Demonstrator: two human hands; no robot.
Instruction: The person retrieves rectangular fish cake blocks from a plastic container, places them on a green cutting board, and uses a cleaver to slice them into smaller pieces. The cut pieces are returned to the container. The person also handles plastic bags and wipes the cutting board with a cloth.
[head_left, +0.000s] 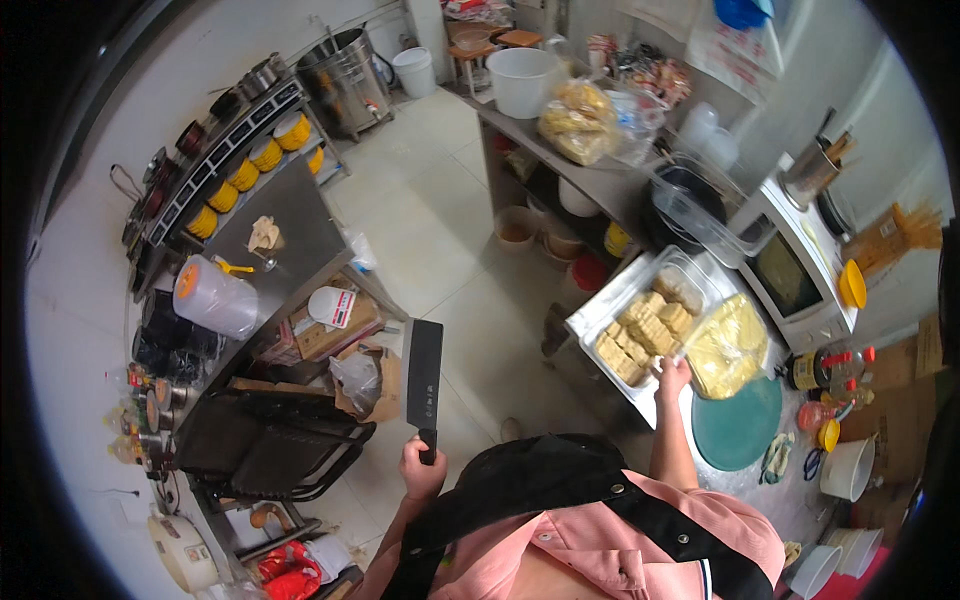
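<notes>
My left hand (422, 471) grips the handle of a cleaver (424, 375), its wide dark blade upright over the floor. At the near rim of a clear plastic container (684, 257), my right hand (672, 380) has its fingers closed on the edge. Tan, spongy-looking blocks (646, 324) lie in rows inside, with a bagged portion at the far end. Against the container's right side rests a clear bag of flat yellow sheets (729, 341). A round green cutting board (737, 424) sits just beyond my right wrist, partly under that bag.
A white microwave (795, 262) stands behind the container, with sauce bottles (817, 371) to its right. Left of me are a folded black chair (277, 442) and a steel counter (289, 210) with a kitchen scale (331, 306) below. Tiled floor (480, 300) runs between the counters.
</notes>
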